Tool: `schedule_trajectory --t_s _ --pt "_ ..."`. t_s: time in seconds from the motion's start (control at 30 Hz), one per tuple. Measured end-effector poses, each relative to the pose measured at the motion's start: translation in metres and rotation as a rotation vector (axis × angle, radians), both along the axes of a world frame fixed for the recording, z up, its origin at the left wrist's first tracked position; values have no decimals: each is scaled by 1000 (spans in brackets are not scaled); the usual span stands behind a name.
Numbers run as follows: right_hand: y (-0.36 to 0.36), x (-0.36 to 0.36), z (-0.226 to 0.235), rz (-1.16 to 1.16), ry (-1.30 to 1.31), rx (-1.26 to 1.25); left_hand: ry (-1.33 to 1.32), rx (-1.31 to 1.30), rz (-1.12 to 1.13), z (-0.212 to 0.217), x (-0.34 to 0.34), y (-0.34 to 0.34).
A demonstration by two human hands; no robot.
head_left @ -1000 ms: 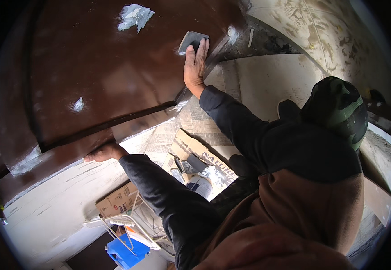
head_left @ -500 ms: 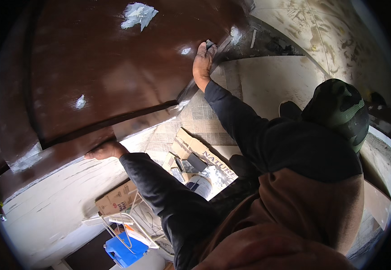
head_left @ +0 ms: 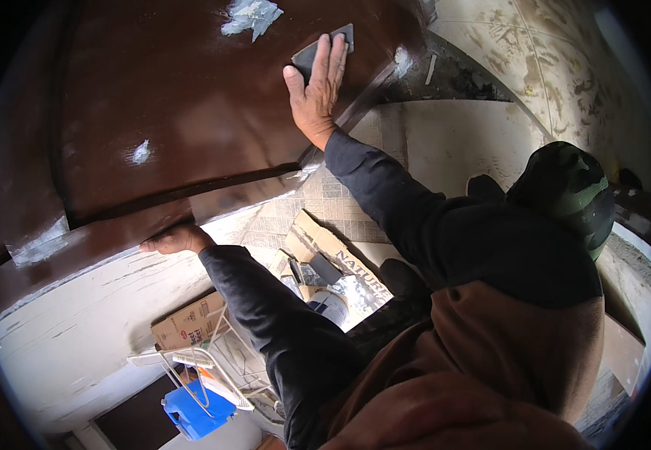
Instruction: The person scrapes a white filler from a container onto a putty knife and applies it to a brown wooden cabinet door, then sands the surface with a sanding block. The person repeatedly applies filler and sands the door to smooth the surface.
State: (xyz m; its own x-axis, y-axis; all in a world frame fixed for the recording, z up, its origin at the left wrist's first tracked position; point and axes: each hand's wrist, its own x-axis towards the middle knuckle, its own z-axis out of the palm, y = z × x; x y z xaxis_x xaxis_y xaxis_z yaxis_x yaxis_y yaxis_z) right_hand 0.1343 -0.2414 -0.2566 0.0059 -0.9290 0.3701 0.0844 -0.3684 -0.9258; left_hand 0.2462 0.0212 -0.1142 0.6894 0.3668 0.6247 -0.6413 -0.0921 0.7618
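Observation:
A large brown painted door panel (head_left: 213, 105) with white filler patches spans the upper left. Across its face, near the right side, my right hand (head_left: 316, 101) presses a dark grey sheet of sandpaper (head_left: 305, 61), fingers laid long over it. One corner of the sheet sticks out past the fingertips. Lower down, my left hand (head_left: 178, 239) grips the panel's bottom edge, its fingers pointing left; part of that grip is hidden. A big filler patch (head_left: 252, 16) is left of the sandpaper, and a smaller patch (head_left: 141, 152) lies nearer the left hand.
Below my arms, a flattened cardboard piece (head_left: 310, 232) holds dark grey pieces and a white tub (head_left: 329, 304). A cardboard box (head_left: 188, 321), a white wire rack (head_left: 224, 341) and a blue jug (head_left: 198, 410) stand lower left. A stained pale surface (head_left: 502, 45) rises upper right.
My right hand has moved left and up from the panel's right edge onto its face, with the sandpaper spread under the fingers. My left hand stays on the bottom edge.

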Motion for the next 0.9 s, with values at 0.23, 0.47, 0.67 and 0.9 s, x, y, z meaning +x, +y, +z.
schedule_trajectory --t_s 0.23,0.47,0.67,0.9 --pt "-33 -55 -57 -114 -239 335 -33 112 115 -4 3 3" --pt "-48 -114 -18 506 -1072 898 82 154 -90 -4 -21 7" --pt "-42 -130 25 752 -727 815 -129 349 -5 -40 -109 -50" --pt "-11 -129 59 1245 -139 150 890 32 -1500 -45 -165 -99"
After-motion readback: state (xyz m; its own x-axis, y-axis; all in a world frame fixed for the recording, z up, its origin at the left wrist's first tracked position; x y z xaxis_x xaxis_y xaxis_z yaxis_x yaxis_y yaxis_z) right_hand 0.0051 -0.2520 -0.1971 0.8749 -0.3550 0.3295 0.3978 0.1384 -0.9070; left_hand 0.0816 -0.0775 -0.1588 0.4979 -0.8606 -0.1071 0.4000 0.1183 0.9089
